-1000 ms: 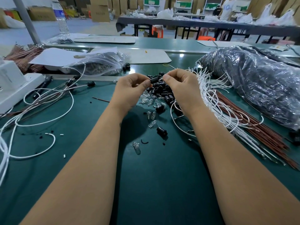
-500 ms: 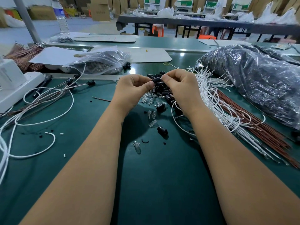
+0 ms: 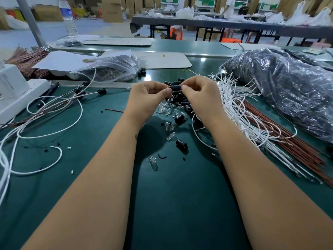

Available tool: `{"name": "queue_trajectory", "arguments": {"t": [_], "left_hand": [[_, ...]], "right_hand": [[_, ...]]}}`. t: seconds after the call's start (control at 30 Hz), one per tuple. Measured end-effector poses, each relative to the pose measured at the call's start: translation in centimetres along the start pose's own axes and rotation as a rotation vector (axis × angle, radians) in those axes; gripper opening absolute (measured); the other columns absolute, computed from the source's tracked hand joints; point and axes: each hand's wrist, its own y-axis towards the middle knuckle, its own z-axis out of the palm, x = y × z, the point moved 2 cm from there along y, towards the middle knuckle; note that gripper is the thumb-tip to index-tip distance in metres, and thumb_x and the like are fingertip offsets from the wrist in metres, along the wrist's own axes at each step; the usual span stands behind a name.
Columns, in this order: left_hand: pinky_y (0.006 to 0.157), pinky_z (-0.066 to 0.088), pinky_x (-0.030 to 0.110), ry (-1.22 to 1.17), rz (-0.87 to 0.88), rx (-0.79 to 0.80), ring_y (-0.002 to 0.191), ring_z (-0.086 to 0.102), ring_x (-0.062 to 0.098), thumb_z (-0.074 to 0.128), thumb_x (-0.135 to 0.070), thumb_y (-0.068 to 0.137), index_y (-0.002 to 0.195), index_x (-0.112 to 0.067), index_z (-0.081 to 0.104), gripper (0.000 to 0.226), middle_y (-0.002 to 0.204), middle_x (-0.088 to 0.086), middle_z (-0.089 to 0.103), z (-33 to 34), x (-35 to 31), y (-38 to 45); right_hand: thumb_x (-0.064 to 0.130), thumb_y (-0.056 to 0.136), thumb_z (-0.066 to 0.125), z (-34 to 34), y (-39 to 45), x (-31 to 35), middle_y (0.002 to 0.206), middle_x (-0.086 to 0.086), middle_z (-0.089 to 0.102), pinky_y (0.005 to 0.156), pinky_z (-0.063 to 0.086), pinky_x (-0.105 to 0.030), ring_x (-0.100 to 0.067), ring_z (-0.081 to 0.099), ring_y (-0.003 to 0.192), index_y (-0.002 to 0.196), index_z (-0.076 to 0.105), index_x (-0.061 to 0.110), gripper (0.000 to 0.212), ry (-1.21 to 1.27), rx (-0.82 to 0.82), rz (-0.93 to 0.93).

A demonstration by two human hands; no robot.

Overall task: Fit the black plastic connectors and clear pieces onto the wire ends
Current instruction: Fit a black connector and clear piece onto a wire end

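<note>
Left hand point(image 3: 149, 97) and right hand point(image 3: 200, 94) pinching connector point(image 3: 175, 87) between fingertips, holding it raised above parts pile point(image 3: 177, 105), probably for aligning wire end; both grips closing tightly.

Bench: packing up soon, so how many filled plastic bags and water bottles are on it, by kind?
Small clear bag of parts: 1
Large bag of dark stock: 1
Water bottle: 1
Total: 3

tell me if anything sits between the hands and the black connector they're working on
Nothing visible does. The left hand and right hand already pinch the connector from either side, held up above the parts pile.
</note>
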Motion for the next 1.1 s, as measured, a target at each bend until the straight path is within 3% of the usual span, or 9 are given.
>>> {"name": "queue_trajectory", "arguments": {"t": [0.17,0.3,0.53,0.7,0.87,0.97,1.1], "left_hand": [[0.057,0.042,0.007,-0.026,0.015,-0.006,0.056,0.059,-0.005,0.071,-0.009,0.085,0.084,-0.011,0.07,0.003,0.071,-0.002,0.07,-0.2,0.0,0.0],[0.055,0.041,0.007,-0.041,0.009,-0.03,0.049,0.054,-0.006,0.069,-0.009,0.087,0.082,-0.014,0.069,0.007,0.069,-0.005,0.069,-0.5,0.1,0.1],[0.054,0.041,0.013,-0.109,-0.049,-0.047,0.048,0.051,-0.003,0.069,-0.011,0.087,0.083,-0.016,0.07,0.007,0.065,-0.007,0.071,-0.6,0.4,0.3],[0.051,0.037,0.015,-0.193,-0.062,-0.024,0.046,0.047,0.0,0.069,-0.01,0.086,0.084,-0.013,0.071,0.004,0.069,-0.003,0.071,-0.7,0.5,0.4],[0.051,0.038,0.014,-0.175,-0.049,-0.023,0.047,0.049,-0.001,0.07,-0.009,0.085,0.086,-0.013,0.07,0.004,0.068,-0.004,0.072,-0.4,0.5,0.3],[0.052,0.041,0.012,-0.144,-0.03,-0.018,0.05,0.053,-0.002,0.071,-0.008,0.085,0.085,-0.012,0.07,0.005,0.066,-0.006,0.072,-0.2,0.3,0.2],[0.056,0.043,0.008,-0.119,0.01,-0.037,0.056,0.06,-0.004,0.071,-0.005,0.084,0.085,-0.01,0.069,0.005,0.066,-0.007,0.071,0.0,0.2,0.1]], "right_hand": [[0.01,0.089,0.066,-0.2,0.1,0.2,0.071,0.007,0.057,0.062,0.042,-0.013,-0.004,0.051,0.064,0.086,0.064,0.011,0.004,-0.052,0.027,-0.089],[0.004,0.092,0.059,0.4,-0.3,0.6,0.085,-0.003,0.059,0.067,0.039,-0.012,-0.012,0.051,0.076,0.093,0.063,0.004,0.005,-0.174,0.101,-0.195],[-0.002,0.088,0.061,0.4,-0.3,0.6,0.087,-0.004,0.062,0.068,0.042,-0.007,-0.007,0.055,0.075,0.092,0.065,0.006,0.011,-0.139,0.061,-0.211],[0.004,0.091,0.06,0.5,-0.4,0.5,0.091,-0.004,0.065,0.074,0.046,-0.015,-0.013,0.059,0.083,0.095,0.067,0.007,0.008,-0.138,0.034,-0.195],[0.008,0.095,0.056,0.8,-0.5,0.4,0.085,-0.002,0.06,0.067,0.039,-0.022,-0.015,0.053,0.079,0.094,0.065,0.004,0.01,-0.217,0.028,-0.227],[0.007,0.095,0.055,0.7,-0.3,0.6,0.085,-0.001,0.055,0.065,0.03,-0.019,-0.016,0.049,0.079,0.094,0.065,0.002,0.012,-0.26,0.003,-0.268],[-0.004,0.092,0.049,0.5,-0.2,0.8,0.091,-0.001,0.055,0.067,0.034,-0.006,-0.014,0.05,0.084,0.098,0.066,0.001,0.019,-0.263,0.017,-0.281]]}}
